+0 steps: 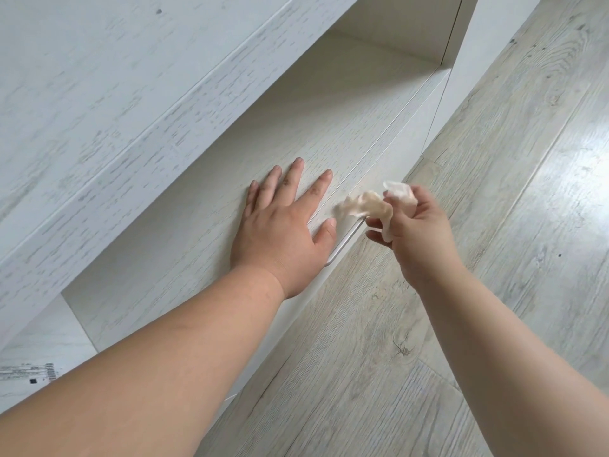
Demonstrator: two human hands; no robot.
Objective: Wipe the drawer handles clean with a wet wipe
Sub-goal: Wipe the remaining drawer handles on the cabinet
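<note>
A pale wood-grain drawer front (204, 232) runs diagonally under a thick white top board. Its slim white handle (342, 244) sticks out along the drawer's lower edge. My left hand (283, 225) lies flat on the drawer front with fingers spread and the thumb beside the handle. My right hand (412, 232) grips a crumpled wet wipe (372, 206), which is blurred and hangs over the upper end of the handle. The wipe hides that end of the handle.
The thick white top board (131, 103) overhangs the drawer at the upper left. An open shelf recess (379, 54) lies beyond it. Grey wood-look floor (494, 192) fills the right side. A printed label (29, 374) sits at the lower left.
</note>
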